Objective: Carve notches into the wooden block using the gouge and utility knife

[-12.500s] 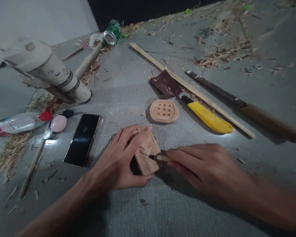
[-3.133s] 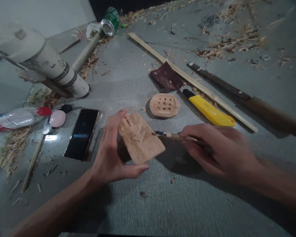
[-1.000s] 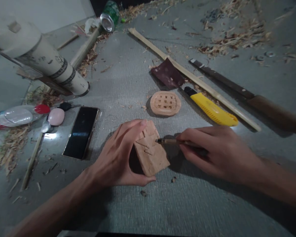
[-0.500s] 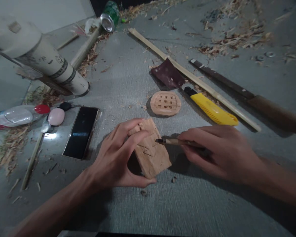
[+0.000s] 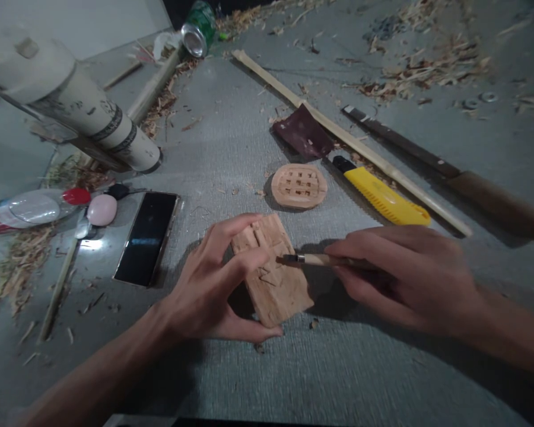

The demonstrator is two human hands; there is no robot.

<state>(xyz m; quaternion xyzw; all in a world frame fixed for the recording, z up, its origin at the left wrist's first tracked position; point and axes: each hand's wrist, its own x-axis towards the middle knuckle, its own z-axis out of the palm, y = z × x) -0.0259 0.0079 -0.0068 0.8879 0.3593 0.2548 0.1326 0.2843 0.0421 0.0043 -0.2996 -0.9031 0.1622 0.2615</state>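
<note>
My left hand (image 5: pixel 209 290) grips a pale rectangular wooden block (image 5: pixel 273 279) with cut lines on its top face, fingers curled over its left side and thumb under its near edge. My right hand (image 5: pixel 404 276) is closed on a thin carving tool (image 5: pixel 314 260) with a wooden handle and metal collar. The tool's tip rests on the block's top face near its right edge. Both hands work just above the grey textured surface (image 5: pixel 231 148).
A round carved wooden disc (image 5: pixel 299 186) lies behind the block, with sandpaper (image 5: pixel 305 133), a yellow utility knife (image 5: pixel 382 198), a long wooden stick (image 5: pixel 351 145) and a big knife (image 5: pixel 449 175) beyond. A black phone (image 5: pixel 146 237), pink stone, bottle, patterned cylinder (image 5: pixel 89 115) and green can (image 5: pixel 198 35) lie left.
The block has turned slightly and slid a little nearer in my left hand, whose fingers shifted over its top. The tool's tip has moved down onto the block's face.
</note>
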